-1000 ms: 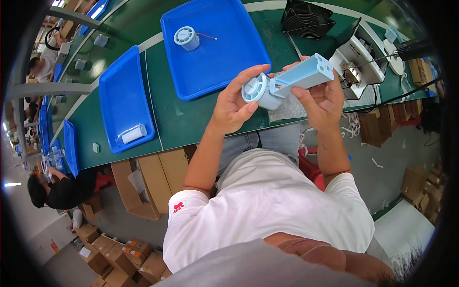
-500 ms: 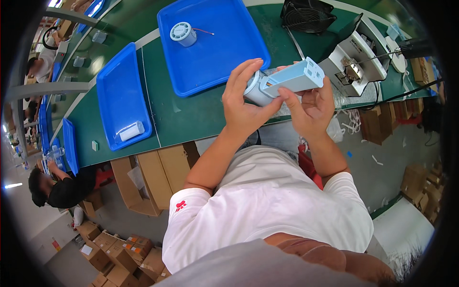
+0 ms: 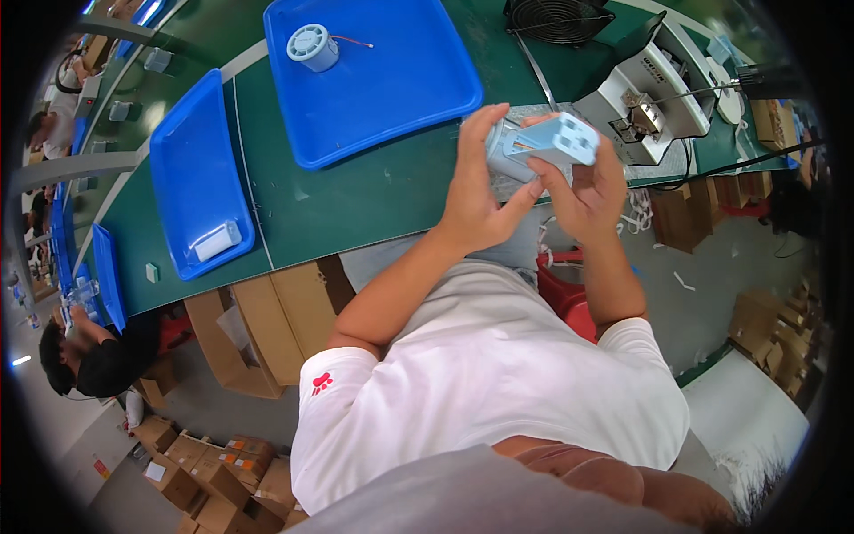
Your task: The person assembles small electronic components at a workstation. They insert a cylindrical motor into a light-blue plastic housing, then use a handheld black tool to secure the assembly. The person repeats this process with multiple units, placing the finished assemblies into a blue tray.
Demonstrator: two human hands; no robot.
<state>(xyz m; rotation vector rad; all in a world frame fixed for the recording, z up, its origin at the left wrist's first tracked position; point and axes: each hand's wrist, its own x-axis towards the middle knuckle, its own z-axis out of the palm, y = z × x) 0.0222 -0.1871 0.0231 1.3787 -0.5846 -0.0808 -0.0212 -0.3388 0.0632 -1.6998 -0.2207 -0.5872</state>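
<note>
Watching remotely, I see the left hand (image 3: 480,206) and right hand (image 3: 590,200) holding a light-blue device (image 3: 569,140); beyond, a blue tray (image 3: 387,84).

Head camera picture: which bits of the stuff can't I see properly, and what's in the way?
All in the head view:
- Outer side of the light-blue round part: hidden behind the left hand's fingers.
- Underside of the light-blue handle: turned away, with the right hand beneath.
- Far end of the big blue tray and top of the black fan: cut off by the upper edge.
- What the co-worker handles: too small and blurred.
</note>
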